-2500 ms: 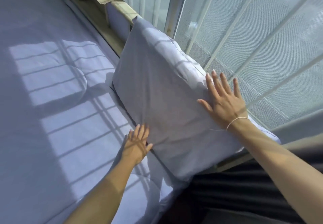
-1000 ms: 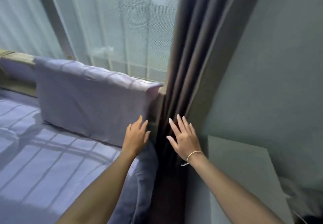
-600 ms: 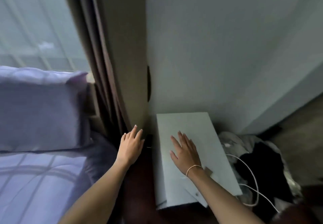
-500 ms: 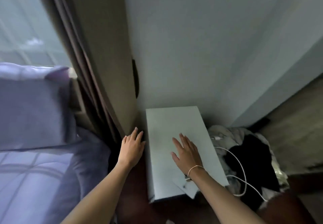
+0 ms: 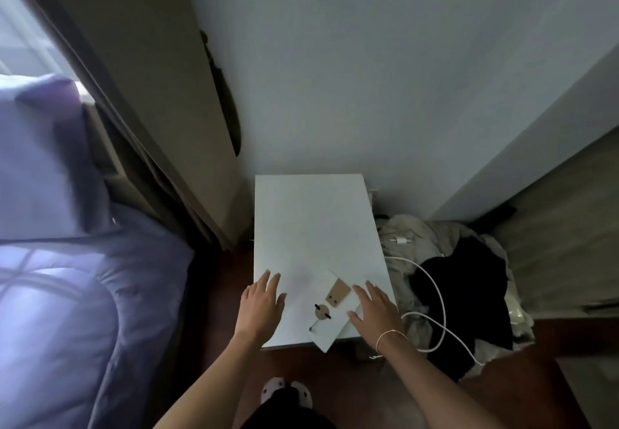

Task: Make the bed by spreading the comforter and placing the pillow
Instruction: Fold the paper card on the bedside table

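Grey walls (image 5: 385, 60) and a drawn curtain (image 5: 140, 93) close in a corner where the purple comforter (image 5: 83, 311) lies spread over the bed at left, the pillow (image 5: 37, 167) propped upright at its head by the window. Beside it stands a white bench (image 5: 311, 227) carrying a paper sheet (image 5: 330, 319). Both hands hover flat with fingers released, the left hand (image 5: 259, 304) at the bench's front-left corner and the right hand (image 5: 376, 309) at the paper's edge.

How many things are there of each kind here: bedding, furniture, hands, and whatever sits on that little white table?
Bedding: 2, pillow and comforter
Furniture: 1, white table
Hands: 2, left hand and right hand
On the table: 1, white envelope
Total: 6
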The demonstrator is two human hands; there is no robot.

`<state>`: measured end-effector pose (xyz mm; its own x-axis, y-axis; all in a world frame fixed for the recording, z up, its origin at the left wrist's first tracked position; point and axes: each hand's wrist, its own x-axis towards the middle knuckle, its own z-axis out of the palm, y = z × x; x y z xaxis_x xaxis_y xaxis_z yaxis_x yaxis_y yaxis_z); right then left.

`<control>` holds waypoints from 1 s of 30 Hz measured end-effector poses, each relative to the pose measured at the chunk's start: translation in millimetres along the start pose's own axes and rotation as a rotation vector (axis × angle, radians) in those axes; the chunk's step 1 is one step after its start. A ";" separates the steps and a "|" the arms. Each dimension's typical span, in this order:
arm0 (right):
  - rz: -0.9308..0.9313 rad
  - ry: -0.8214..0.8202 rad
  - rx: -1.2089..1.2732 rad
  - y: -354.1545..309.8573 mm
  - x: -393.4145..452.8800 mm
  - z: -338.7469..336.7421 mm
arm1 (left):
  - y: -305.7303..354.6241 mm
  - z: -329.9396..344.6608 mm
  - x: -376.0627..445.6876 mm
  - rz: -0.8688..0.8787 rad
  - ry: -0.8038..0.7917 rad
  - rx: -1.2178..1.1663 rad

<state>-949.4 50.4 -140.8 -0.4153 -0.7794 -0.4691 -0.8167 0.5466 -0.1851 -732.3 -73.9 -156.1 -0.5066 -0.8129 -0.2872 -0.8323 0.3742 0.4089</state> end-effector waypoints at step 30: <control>0.133 -0.050 0.398 -6.3 57.4 123.1 | 29.4 144.7 23.4 -0.074 -0.010 -0.054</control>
<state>-918.7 39.8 -272.9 -0.4783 -0.6838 -0.5510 -0.5350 0.7245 -0.4346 -801.2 -17.3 -276.2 -0.4465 -0.8331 -0.3265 -0.8543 0.2884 0.4324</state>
